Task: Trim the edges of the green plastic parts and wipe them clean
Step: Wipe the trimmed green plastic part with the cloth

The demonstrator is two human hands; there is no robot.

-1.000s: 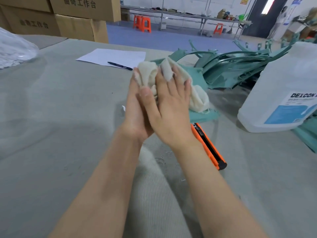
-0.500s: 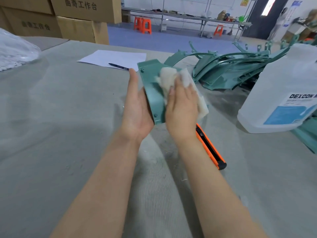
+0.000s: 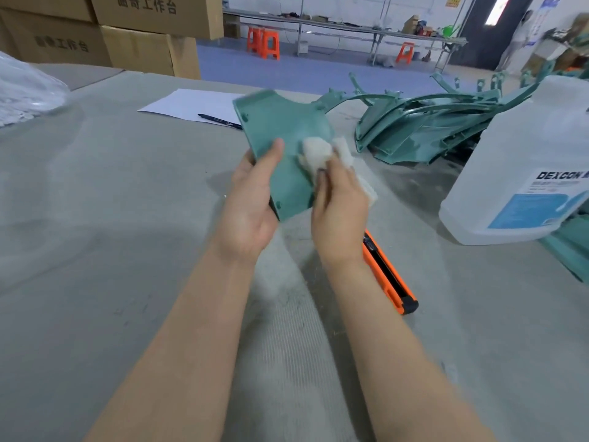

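Left hand (image 3: 251, 199) grips green plastic part (image 3: 283, 138); right hand (image 3: 339, 212) presses bunched cloth (image 3: 318, 153) against it. Recommend overlapping strokes, reaching edges.

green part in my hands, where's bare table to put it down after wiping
Widest bare mat lies left of your left hand, bordered by the sheet of paper and clear plastic bag. A smaller strip runs near-right, past the utility knife. Crowded: right side, with the jug and pile of green parts.
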